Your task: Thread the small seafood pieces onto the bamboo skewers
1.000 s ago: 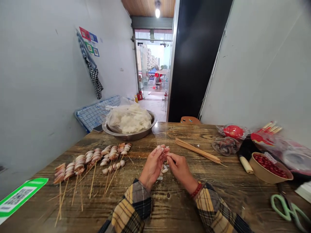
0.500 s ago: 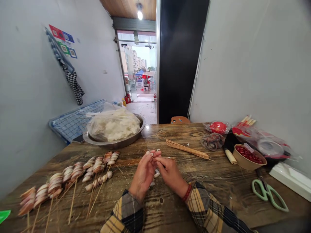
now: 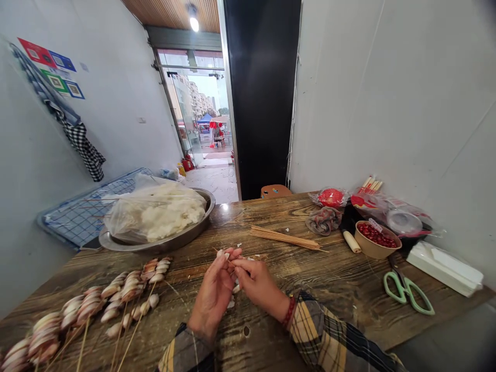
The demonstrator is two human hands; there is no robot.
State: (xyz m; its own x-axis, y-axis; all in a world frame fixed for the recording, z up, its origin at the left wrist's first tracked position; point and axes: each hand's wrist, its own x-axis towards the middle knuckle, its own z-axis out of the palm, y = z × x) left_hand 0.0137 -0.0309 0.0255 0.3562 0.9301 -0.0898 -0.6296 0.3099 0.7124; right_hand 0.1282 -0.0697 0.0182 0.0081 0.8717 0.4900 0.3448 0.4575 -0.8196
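Both my hands meet over the middle of the wooden table (image 3: 337,289). My left hand (image 3: 213,292) pinches a small pale food piece (image 3: 220,253) at its fingertips. My right hand (image 3: 258,284) is closed in a pinch right against it, apparently on a thin bamboo skewer (image 3: 217,251) whose tip pokes out past the left fingers. A few more pale pieces (image 3: 234,290) lie on the table under my hands. Finished skewers (image 3: 116,294) of threaded pieces lie in a row to the left.
A metal basin (image 3: 186,235) holds a plastic bag of white stuff (image 3: 155,212) at the back left. Loose bamboo skewers (image 3: 287,238) lie behind my hands. At right stand a bowl of red bits (image 3: 375,238), green scissors (image 3: 406,292), a white box (image 3: 444,266) and bagged items (image 3: 387,212).
The view has swung to the right, so everything has slid left in the picture. My hands stay together in the same pinch over the table.
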